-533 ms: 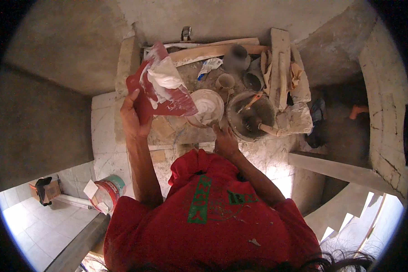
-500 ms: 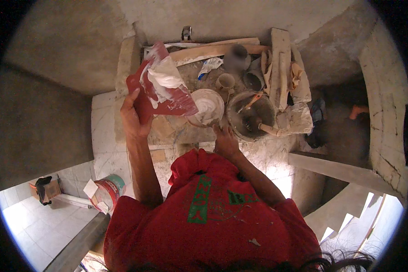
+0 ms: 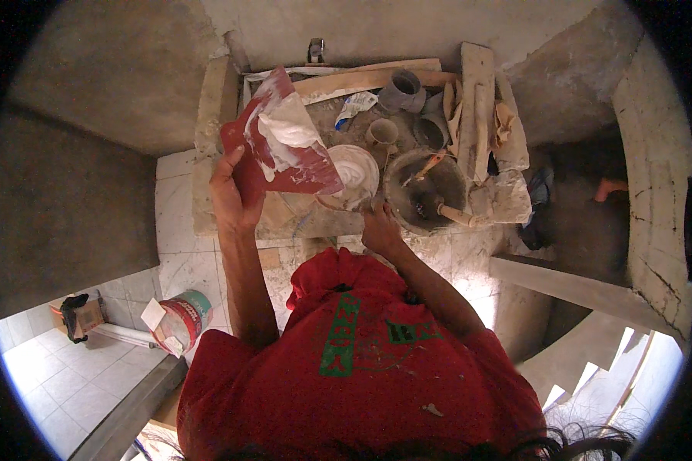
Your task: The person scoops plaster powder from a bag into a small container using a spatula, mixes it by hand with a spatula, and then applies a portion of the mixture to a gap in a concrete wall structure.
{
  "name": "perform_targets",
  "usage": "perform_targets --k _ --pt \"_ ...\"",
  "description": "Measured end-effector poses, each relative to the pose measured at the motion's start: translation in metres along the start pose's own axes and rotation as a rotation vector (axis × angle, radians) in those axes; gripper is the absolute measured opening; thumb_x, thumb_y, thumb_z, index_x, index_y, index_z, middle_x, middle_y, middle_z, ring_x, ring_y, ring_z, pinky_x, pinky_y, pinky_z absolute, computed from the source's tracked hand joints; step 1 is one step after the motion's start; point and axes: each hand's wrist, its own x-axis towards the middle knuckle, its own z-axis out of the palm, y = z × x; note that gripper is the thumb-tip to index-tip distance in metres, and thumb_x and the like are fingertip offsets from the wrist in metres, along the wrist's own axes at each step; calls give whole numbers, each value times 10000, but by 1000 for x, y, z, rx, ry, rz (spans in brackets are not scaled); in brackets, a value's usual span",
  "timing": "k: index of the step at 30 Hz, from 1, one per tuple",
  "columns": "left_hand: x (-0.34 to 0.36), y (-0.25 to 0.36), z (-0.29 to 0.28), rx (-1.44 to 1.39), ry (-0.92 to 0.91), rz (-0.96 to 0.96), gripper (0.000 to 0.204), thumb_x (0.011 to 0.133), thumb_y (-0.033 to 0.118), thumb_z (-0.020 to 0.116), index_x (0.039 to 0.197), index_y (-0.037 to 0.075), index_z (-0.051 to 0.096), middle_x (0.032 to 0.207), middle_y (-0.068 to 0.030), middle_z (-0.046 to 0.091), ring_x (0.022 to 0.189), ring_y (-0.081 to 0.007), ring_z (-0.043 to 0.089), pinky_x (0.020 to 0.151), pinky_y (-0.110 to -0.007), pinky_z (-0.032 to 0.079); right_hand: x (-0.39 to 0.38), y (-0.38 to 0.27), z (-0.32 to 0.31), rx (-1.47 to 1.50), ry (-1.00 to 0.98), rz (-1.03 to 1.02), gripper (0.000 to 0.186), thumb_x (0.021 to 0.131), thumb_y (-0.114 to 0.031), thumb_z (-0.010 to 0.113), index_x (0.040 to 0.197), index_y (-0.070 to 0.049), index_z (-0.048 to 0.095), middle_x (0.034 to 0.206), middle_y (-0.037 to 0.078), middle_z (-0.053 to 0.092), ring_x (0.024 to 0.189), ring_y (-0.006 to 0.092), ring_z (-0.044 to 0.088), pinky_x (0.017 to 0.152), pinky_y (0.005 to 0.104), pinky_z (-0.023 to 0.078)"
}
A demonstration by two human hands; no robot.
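My left hand (image 3: 234,192) is closed on the edge of a dark red flat board (image 3: 288,180), held tilted over the left part of the work surface. A thick lump of white plaster (image 3: 288,131) lies on the board, with smears around it. My right hand (image 3: 380,227) is at the near right side of a round bucket (image 3: 327,201) with white paste inside. Its fingers are curled together, and what they grip, if anything, is hidden. Right of the bucket stands a dark basin (image 3: 400,217), with an orange-handled tool (image 3: 432,163) and a pale cylindrical handle (image 3: 455,216) in it.
Behind stand a small cup-like pot (image 3: 383,133), a grey pipe piece (image 3: 402,92) and a crumpled plastic bag (image 3: 356,107). Wood strips (image 3: 377,79) line the back; an upright block (image 3: 478,115) stands right. On the floor at left is a red and green bucket (image 3: 183,323).
The red board has shifted slightly to the right with my left hand. My right hand remains by the bucket, its fingers a little more curled in.
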Motion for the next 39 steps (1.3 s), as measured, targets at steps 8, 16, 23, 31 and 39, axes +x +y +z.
perform_targets --k 8,16,23,31,39 --pt "5 -25 -2 106 -149 78 451 947 157 555 1377 35 505 1292 -42 589 1163 -145 539 1032 -334 404 14 49 105 -120 54 -43 552 785 -151 619 1326 -75 548 1332 269 475 1250 502 442 937 608 466" --pt "5 -73 41 188 -64 -91 430 967 343 560 1324 103 557 1108 1 651 943 -137 616 749 -337 536 -10 -14 4 97 82 -28 508 885 -223 633 1348 -41 533 1342 234 522 1191 408 550 949 518 486" --pt "21 -125 74 154 -361 -283 389 980 341 566 1267 80 548 1194 -43 623 1077 -189 596 936 -376 483 -74 -18 -149 970 214 -229 525 968 -264 593 1414 -36 437 1381 170 508 1211 272 554 994 427 471" --pt "-50 -214 195 69 -648 -413 439 1028 334 464 1364 51 471 1293 -119 575 1176 -290 559 1018 -453 442 -119 29 -185 904 885 -80 761 954 -422 610 1534 -78 258 1547 173 324 1417 304 321 1112 446 347" --pt "-110 -307 276 107 -873 -681 462 1023 359 457 1360 43 456 1292 -123 583 1139 -296 585 995 -471 468 -167 110 -231 988 1390 -69 677 937 -346 642 1464 -41 348 1486 195 359 1377 323 351 1102 426 324"
